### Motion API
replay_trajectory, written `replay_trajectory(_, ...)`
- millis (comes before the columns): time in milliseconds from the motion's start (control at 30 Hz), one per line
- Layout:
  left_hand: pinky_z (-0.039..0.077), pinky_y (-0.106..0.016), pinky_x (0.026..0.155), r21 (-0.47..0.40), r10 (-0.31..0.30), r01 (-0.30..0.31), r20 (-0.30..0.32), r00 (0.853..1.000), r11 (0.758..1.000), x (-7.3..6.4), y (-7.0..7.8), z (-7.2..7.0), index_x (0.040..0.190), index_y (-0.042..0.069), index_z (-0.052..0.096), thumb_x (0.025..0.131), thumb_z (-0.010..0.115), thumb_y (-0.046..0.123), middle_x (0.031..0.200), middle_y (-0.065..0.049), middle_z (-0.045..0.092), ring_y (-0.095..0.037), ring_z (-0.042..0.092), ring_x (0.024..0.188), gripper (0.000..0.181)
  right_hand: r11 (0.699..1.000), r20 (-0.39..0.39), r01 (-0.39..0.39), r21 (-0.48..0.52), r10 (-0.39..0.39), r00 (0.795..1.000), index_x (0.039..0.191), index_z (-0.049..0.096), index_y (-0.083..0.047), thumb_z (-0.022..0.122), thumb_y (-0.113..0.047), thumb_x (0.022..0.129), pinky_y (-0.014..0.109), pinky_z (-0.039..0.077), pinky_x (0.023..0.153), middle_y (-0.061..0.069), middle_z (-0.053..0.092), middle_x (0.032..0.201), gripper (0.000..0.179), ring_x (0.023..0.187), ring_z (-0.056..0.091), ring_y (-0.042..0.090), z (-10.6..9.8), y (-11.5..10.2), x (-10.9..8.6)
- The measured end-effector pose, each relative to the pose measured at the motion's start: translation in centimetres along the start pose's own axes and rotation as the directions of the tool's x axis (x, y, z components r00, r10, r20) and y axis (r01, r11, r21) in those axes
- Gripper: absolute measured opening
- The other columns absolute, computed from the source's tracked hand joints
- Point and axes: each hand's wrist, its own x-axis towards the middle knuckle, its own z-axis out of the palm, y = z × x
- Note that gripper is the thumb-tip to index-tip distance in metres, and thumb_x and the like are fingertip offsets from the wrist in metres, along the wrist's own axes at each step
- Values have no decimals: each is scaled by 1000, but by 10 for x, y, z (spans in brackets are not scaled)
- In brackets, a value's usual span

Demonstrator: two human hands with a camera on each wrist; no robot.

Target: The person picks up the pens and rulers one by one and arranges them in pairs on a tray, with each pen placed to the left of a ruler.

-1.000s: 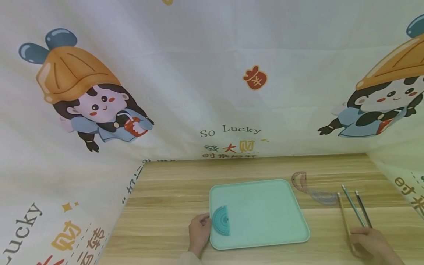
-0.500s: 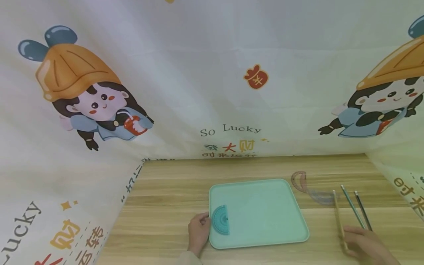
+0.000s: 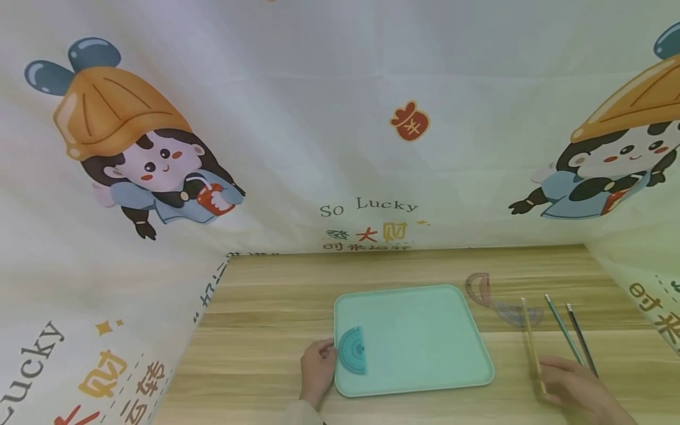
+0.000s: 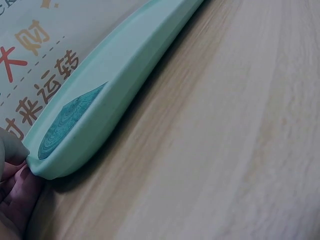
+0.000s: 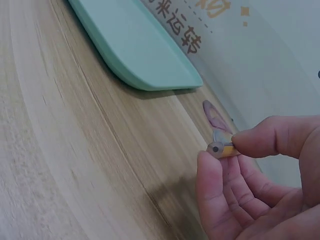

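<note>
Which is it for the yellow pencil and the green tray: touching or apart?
Apart. The head view shows a strip of wooden tabletop between the green tray and the yellow pencil in the right hand.

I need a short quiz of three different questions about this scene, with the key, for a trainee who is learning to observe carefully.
1. Which hand holds the yellow pencil?
2. True or false: the left hand pinches the edge of the tray.
3. In the head view, where is the blue protractor? A) under the tray; B) leaning against its outer wall; C) inside it, near its left side.

Key: 1. The right hand. 2. True. 3. C.
</note>
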Motion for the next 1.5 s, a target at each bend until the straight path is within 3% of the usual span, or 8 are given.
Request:
replay_trajectory(133,51,-29,67,5,-6,6,1,1000,1000,0,-1,0,109,-1,67,87,57,7,89,-7,65,-15,59,78,26,999,-14,1,46,0,1000,138,23,18,54,-16,94,33,55,85,7,63,114,63,96,61,11,7,-2,0)
replay_trajectory(400,52,-30,68,4,1,-1,7,1000,1000,0,0,-1,110,0,67,87,56,8,92,-8,66,-15,59,79,26,987,78,23,159,-36,996,138,24,17,55,-15,93,32,54,86,-13,61,104,64,92,60,5,19,-2,2)
replay_trajectory(633,50,-28,67,17,11,-11,9,1000,1000,0,-1,0,110,0,67,88,56,8,90,-7,66,-14,58,78,26,983,132,46,179,-70,989,138,23,17,51,-15,95,33,53,88,-12,57,110,60,95,56,4,23,1,5)
replay_trajectory(767,49,-27,66,22,11,-11,5,1000,1000,0,-1,0,110,1,67,89,56,9,89,-6,65,-14,58,78,25,987,132,63,147,-83,988,139,18,17,50,-15,96,40,52,92,15,53,127,63,104,53,7,27,-1,5)
replay_trajectory(833,49,-27,66,21,13,-13,4,1000,1000,0,-1,1,110,1,67,88,56,8,89,-6,65,-14,58,78,25,987,144,74,141,-95,985,139,17,17,49,-16,96,42,51,92,19,50,132,63,105,53,7,29,-1,5)
replay_trajectory(1067,50,-27,66,10,16,-16,10,1000,1000,-1,0,-1,110,0,67,89,56,9,89,-7,65,-14,58,78,26,965,205,71,252,-125,971,139,21,16,52,-15,95,32,53,89,-13,55,109,61,97,58,6,38,-3,8)
replay_trajectory(1300,50,-29,67,9,8,-8,9,1000,1000,0,0,1,111,1,67,89,56,9,90,-7,65,-15,58,79,26,966,210,90,241,-142,967,141,9,17,51,-18,97,33,52,91,-3,54,121,70,101,57,5,51,-9,10)
replay_trajectory(1500,49,-28,67,4,3,-3,6,1000,1000,-1,2,0,111,0,67,89,56,9,90,-7,65,-15,58,79,26,965,202,83,248,-136,970,142,13,15,54,-18,95,30,53,89,-5,55,115,70,99,58,8,63,-15,10)
